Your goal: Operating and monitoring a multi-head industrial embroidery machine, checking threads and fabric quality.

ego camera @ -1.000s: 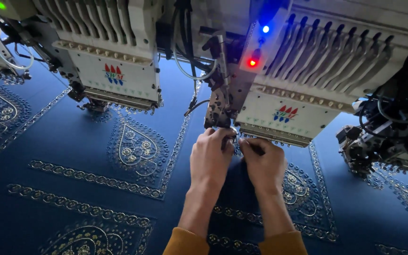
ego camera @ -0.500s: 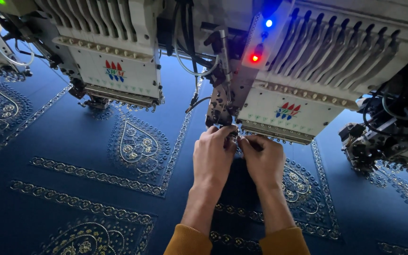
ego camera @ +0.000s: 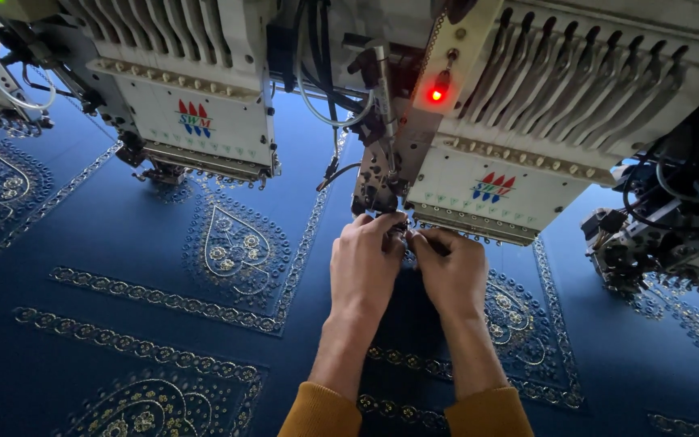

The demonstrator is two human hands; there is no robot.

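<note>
Head view: both hands, left (ego camera: 363, 263) and right (ego camera: 449, 271), pinch together just below the needle assembly (ego camera: 378, 190); what they hold is hidden.

Both forearms are bare from the wrist back to mustard-yellow sleeve cuffs at the near edge of the view. The left hand (ego camera: 364, 267) and the right hand (ego camera: 451, 273) wear no gloves, rings or watch. The cuffs look like soft knit cloth.

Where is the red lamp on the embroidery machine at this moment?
In the head view the red lamp glows at top centre, on the left edge of the right-hand embroidery head, above the left hand and right hand.
</note>
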